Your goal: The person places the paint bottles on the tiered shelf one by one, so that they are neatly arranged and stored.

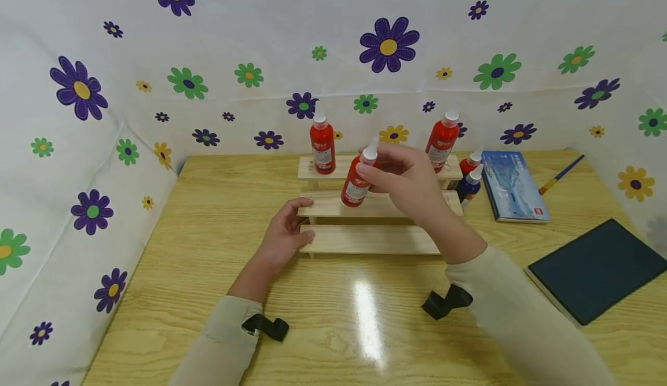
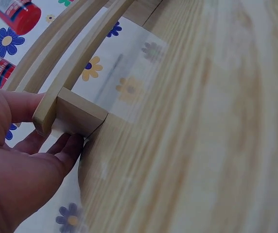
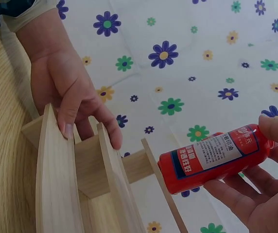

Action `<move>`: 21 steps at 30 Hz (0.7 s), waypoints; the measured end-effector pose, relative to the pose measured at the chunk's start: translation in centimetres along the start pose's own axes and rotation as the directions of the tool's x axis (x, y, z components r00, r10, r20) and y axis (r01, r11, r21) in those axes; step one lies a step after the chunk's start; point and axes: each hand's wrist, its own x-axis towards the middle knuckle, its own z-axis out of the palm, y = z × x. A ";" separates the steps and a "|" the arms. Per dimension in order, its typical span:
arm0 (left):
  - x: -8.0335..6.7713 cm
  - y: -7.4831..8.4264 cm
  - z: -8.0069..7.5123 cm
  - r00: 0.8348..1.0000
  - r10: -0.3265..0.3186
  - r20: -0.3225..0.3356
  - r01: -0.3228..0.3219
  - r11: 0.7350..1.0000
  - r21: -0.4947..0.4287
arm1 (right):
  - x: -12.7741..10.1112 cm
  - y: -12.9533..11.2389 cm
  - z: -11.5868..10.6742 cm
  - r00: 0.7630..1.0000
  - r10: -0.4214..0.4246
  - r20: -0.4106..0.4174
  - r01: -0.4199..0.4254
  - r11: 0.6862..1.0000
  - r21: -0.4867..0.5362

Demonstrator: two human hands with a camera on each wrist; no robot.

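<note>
The person's right hand (image 1: 403,180) is holding a red paint bottle (image 1: 356,180) by its upper part, the fingers (image 3: 236,194) and thumb curling round the body in the right wrist view. The bottle is tilting, its white nozzle leaning to the right and its base hovering at or just above the middle step of a three-step wooden rack (image 1: 372,238); whether the base is touching the step cannot be told from the pictures.

The left hand (image 1: 283,235) is resting at the left end of the rack, its thumb lying over the end of the middle step and its fingers (image 2: 63,148) lying loosely spread against the lower step and the side support, bracing the rack on the tabletop (image 1: 219,201).

On the top step two more red bottles are standing upright, one at the left (image 1: 322,144) and one at the right (image 1: 442,140). Just beside the rack's right end, a small red bottle (image 1: 471,162) and a dark blue bottle (image 1: 469,184) are standing close together. Farther right a blue box (image 1: 513,186) is lying flat, with a paintbrush (image 1: 561,174) beyond it and a dark notebook (image 1: 596,269) nearer the front edge. A flowered cloth (image 1: 78,143) is hanging round the tabletop on three sides.
</note>
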 end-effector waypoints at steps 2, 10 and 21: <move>0.1 0.0 0.0 1.000 -0.006 -0.007 0.006 1.000 -0.007 | 0.4 0.1 0.6 1.000 -0.006 0.010 0.006 1.000 -0.012; -0.2 1.3 0.4 1.000 -0.021 -0.012 0.020 1.000 -0.021 | 1.6 0.5 2.6 0.997 -0.048 0.059 0.052 0.996 -0.069; -0.4 2.2 0.7 1.000 -0.021 0.002 0.021 1.000 -0.013 | 2.7 1.7 4.2 0.997 0.008 0.071 0.005 0.983 -0.183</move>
